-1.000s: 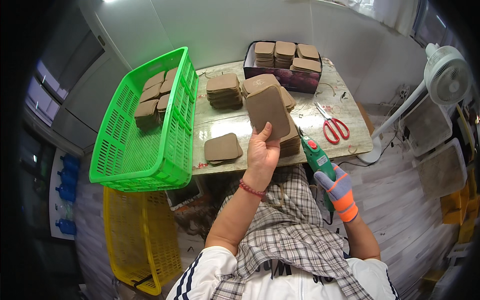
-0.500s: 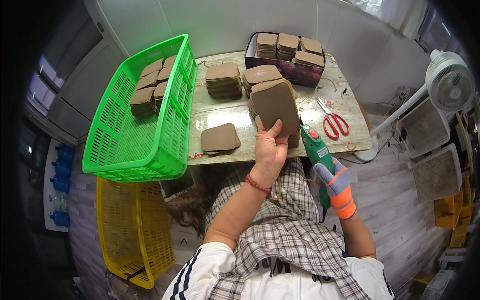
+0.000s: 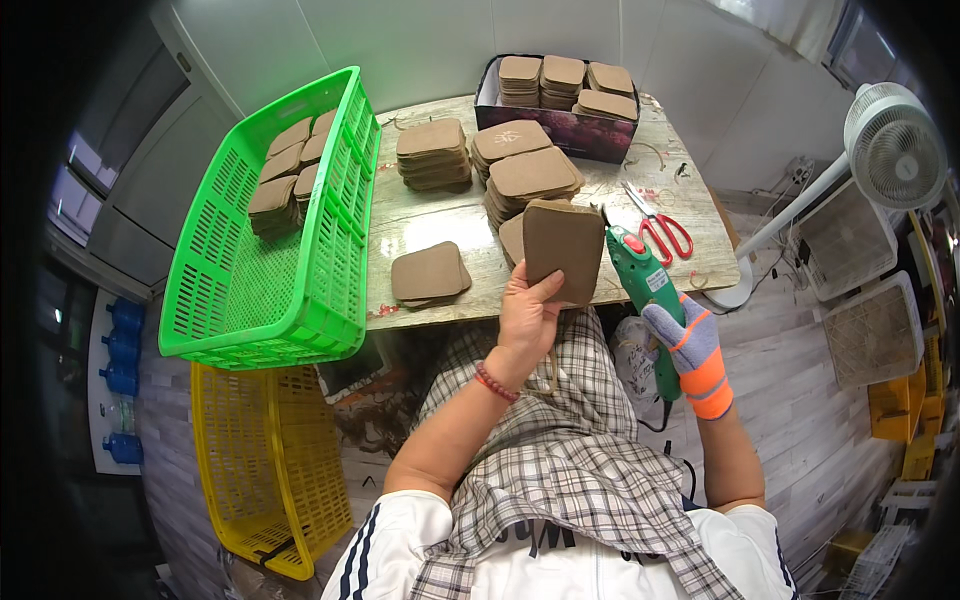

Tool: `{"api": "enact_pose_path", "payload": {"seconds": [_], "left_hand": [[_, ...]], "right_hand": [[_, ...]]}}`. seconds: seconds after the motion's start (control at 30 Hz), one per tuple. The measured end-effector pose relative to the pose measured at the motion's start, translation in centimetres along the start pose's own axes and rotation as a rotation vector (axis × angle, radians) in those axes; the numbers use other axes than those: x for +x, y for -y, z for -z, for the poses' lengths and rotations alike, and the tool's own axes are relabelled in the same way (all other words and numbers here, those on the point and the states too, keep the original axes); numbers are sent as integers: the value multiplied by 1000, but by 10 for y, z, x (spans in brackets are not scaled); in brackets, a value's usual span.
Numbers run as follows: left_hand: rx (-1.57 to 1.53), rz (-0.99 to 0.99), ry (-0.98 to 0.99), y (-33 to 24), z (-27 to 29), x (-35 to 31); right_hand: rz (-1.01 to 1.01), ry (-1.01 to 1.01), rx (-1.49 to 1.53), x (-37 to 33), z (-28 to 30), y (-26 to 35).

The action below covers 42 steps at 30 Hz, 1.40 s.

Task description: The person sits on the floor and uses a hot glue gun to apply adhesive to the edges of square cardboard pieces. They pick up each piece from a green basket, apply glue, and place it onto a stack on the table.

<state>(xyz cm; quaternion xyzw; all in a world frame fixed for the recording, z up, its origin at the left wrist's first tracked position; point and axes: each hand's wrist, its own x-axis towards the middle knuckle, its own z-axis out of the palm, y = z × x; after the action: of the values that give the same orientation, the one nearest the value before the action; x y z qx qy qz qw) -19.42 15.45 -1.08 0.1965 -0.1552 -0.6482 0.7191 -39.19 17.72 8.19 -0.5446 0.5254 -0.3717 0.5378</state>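
Above the table's front edge, my bare left hand (image 3: 530,312) grips a brown rounded-corner pad (image 3: 564,250), thumb on its face. My gloved right hand (image 3: 682,342) is wrapped round a green corded power tool (image 3: 642,272) with a red button. The tool's narrow tip lies close to the pad's upper right edge; whether they touch I cannot tell. Just beyond the held pad stands a stack of brown pads (image 3: 535,174), with another stack (image 3: 512,138) behind it and a third stack (image 3: 432,150) to the left. A small pile of pads (image 3: 428,274) lies nearer, left of my left hand.
Red-handled scissors (image 3: 664,232) lie right of the tool. A dark box (image 3: 585,135) of pads stands at the table's back. On the left is a green plastic crate (image 3: 345,290) holding pads, with a yellow crate (image 3: 285,470) below. A white fan (image 3: 892,150) stands at right.
The held pad has come down and slightly right, off the stack behind it, and is more upright. The tool's tip has shifted from beside the pad's middle to near its upper right corner.
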Motion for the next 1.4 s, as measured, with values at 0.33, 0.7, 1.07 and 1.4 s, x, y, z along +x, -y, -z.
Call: {"api": "enact_pose_path", "payload": {"seconds": [0.33, 0.7, 1.07, 1.4], "left_hand": [[513, 117, 133, -70, 24, 10], [655, 389, 137, -79, 31, -9], [914, 74, 128, -120, 30, -4], [874, 113, 133, -133, 29, -1]], "right_hand": [[-91, 188, -156, -13, 27, 3], [-45, 197, -214, -8, 7, 0], [-50, 322, -201, -9, 7, -1], [-134, 388, -177, -8, 0, -3]]}}
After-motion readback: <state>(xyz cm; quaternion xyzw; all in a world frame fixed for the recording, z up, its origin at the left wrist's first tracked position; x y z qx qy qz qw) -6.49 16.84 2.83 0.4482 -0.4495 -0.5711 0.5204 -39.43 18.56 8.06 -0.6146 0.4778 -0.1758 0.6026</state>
